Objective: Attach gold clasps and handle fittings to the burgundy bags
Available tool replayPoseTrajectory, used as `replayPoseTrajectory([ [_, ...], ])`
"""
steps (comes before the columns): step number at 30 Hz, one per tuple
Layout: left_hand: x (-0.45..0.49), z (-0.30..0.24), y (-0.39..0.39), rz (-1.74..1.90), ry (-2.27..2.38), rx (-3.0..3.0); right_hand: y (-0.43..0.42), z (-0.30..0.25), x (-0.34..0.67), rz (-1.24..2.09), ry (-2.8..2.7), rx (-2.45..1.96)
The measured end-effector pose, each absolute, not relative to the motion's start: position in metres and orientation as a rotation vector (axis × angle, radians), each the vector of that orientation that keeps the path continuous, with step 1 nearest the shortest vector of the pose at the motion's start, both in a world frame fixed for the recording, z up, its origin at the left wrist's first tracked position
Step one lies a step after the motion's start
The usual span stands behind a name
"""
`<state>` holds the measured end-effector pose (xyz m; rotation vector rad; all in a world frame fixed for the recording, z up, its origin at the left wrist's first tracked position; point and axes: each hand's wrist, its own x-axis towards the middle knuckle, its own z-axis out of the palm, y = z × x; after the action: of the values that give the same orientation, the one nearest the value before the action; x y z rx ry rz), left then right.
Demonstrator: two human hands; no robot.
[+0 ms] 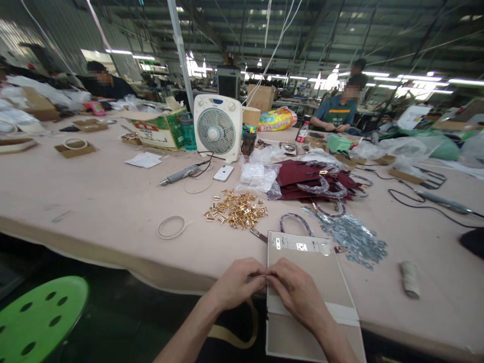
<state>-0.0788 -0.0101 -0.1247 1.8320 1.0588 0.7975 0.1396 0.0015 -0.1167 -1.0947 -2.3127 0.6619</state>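
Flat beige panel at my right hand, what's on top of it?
Small pale fittings show near the far edge of the flat beige panel. Your right hand hides part of its surface, so anything beneath it can't be seen.

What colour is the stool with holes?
The stool is bright green, best seen in the head view.

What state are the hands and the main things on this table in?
Left hand: fingers pinched together
Right hand: fingers pinched together
Beige bag piece: flat, overhanging the table
Gold metal fittings: loose, heaped
Silver metal plates: loose, spread out
Box fan: upright; whether running, cannot tell
Phone: lying back up
Both corded tools: lying down
Bottle: upright, capped
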Motion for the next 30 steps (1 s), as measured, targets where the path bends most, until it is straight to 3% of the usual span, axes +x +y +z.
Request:
replayPoseTrajectory([
  [10,-0.07,-0.124,-0.01,0.756,1.137,1.763,0.005,-0.122,0.143,0.771,-2.202,-0.993],
  [18,-0.067,-0.132,-0.001,0.797,1.12,1.299,-0.011,-0.146,0.148,0.518,-2.145,-0.837],
  [24,-0.067,-0.13,0.001,0.749,0.993,1.424,0.029,-0.113,0.211,0.524,-1.803,-1.163],
  [30,-0.066,-0.128,-0.002,0.731,1.072,1.576,0.081,-0.103,0.232,0.736,-1.932,-1.308],
])
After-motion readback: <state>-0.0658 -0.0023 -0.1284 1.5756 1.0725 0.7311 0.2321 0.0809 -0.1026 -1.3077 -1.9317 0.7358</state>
